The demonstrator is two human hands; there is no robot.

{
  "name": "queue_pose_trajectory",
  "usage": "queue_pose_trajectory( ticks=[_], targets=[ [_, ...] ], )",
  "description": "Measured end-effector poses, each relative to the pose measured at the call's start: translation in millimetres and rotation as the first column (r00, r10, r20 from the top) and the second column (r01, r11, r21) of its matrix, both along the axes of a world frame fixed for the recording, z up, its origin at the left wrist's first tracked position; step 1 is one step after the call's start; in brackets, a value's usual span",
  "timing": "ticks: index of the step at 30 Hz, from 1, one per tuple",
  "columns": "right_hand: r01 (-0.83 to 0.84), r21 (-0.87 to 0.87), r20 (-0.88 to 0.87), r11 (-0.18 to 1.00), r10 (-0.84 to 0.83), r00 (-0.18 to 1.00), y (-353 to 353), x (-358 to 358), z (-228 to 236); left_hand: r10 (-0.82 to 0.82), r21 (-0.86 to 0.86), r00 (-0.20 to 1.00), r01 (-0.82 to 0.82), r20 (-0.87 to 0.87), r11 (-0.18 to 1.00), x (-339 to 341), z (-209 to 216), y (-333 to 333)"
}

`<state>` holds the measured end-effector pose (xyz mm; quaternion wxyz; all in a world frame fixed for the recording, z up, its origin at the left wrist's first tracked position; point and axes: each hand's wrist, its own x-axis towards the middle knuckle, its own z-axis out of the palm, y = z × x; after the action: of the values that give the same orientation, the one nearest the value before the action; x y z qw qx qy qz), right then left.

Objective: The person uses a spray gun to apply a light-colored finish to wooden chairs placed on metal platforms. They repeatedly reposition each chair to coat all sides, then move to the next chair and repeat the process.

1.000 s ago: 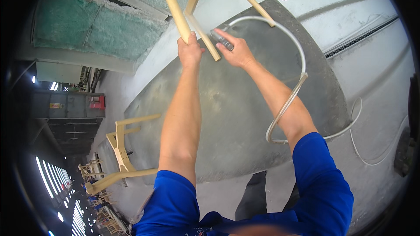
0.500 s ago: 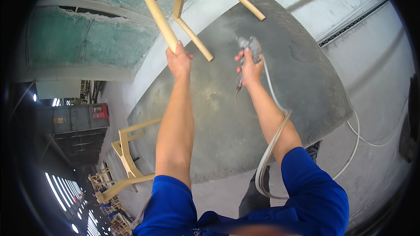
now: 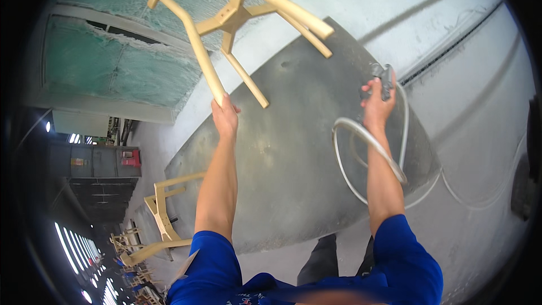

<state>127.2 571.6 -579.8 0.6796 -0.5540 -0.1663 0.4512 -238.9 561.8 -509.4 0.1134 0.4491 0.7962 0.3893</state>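
Note:
My left hand [image 3: 225,117] is closed around the lower end of one leg of a pale wooden chair frame [image 3: 196,42]. The frame is held up beyond the grey board [image 3: 293,158], its crossed braces and other legs reaching to the upper right. Out to the right, my right hand [image 3: 377,104] grips a grey metal spray gun [image 3: 384,79], fingers wrapped around its handle. A pale hose [image 3: 405,130] runs from the gun and loops around my right forearm.
Another wooden chair frame [image 3: 164,209] stands at the left edge of the board. Greenish, dust-coated panels [image 3: 79,51] line the far left, with a grey cabinet [image 3: 101,161] below them. A dark slot [image 3: 451,42] crosses the pale surface at right. More hose [image 3: 480,206] trails there.
My right hand has swung right and slightly nearer with the spray gun, and the hose loop has shifted. The held chair frame has turned and dropped nearer, showing more of its top.

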Motion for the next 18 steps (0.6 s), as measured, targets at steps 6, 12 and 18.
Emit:
queue_pose_trajectory(
  ticks=[6,12,18],
  targets=[
    [-0.358,0.558,0.225,0.749,0.278,0.934,77,47,130,0.015,0.068,0.999,-0.013,-0.038,0.998,29,-19,-29],
    [-0.513,0.63,0.336,0.583,0.391,0.857,202,3,251,0.091,0.044,0.995,-0.09,-0.027,0.995,48,-24,-38],
    [-0.464,0.494,0.477,0.735,0.217,0.852,218,-20,280,0.11,0.024,0.993,-0.111,0.044,0.994,53,-20,-37]
  ],
)
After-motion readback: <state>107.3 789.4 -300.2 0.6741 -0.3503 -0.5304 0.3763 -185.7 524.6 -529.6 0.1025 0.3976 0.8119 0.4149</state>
